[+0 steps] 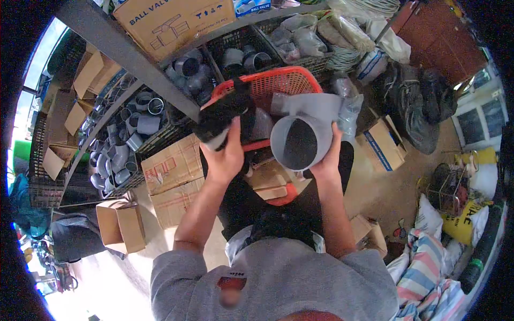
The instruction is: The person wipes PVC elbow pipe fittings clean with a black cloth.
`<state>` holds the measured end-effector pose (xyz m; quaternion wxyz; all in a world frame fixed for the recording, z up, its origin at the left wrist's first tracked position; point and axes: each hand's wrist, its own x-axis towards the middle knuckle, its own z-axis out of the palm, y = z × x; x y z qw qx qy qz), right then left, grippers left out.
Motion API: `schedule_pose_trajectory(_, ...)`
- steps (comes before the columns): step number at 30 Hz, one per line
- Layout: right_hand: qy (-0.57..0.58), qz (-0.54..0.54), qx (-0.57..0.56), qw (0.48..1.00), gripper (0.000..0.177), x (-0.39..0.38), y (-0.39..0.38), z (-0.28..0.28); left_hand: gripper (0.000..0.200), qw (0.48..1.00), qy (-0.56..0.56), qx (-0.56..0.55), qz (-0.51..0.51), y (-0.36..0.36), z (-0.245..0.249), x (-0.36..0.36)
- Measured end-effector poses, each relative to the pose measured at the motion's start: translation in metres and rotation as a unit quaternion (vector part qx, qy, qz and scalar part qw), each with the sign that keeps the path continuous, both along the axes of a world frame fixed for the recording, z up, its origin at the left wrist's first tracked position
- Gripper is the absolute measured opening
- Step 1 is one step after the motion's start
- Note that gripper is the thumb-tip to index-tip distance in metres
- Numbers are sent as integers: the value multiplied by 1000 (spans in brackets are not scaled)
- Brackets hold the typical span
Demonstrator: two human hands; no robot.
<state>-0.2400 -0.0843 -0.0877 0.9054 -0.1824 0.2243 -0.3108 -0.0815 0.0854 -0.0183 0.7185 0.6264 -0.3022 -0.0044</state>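
My right hand [327,156] is closed on a large grey plastic pipe fitting [320,107], gripping its right side. The fitting's round mouth faces me, and another barrel extends behind it. On the left, my left hand [224,159] is wrapped round a black, soft-looking cloth [227,113] with a pale patch near my fingers. The cloth is apart from the fitting. Behind both hands is a red plastic basket [292,77] holding items in clear plastic wrap; the fitting hides part of it.
Black crates of grey pipe fittings [128,134] stand at the left and back. A metal post [128,56] slants across the upper left. Flattened cardboard [174,171] and an open carton [120,227] lie left; another box [381,143] and striped sacks [423,267] are at the right.
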Motion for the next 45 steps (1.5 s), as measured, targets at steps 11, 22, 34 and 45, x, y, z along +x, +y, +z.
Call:
schedule_pose_trajectory(11, 137, -102, -117, 978, 61, 8, 2, -13, 49, 708, -468, 320, -420, -29, -63, 9)
schedule_pose_trajectory(22, 99, -51, -99, 989, 66, 20, 1, -21, 36, 729, 585, -57, -350, -33, -82, -36)
schedule_pose_trajectory(34, 76, -68, -23, 994, 72, 26, 15, -2, 32, 880, -356, 240, -203, -12, -50, -15)
schedule_pose_trajectory(45, 103, -102, -129, 981, 79, 9, 19, -30, 36, 740, 526, 123, -402, -57, -94, -42)
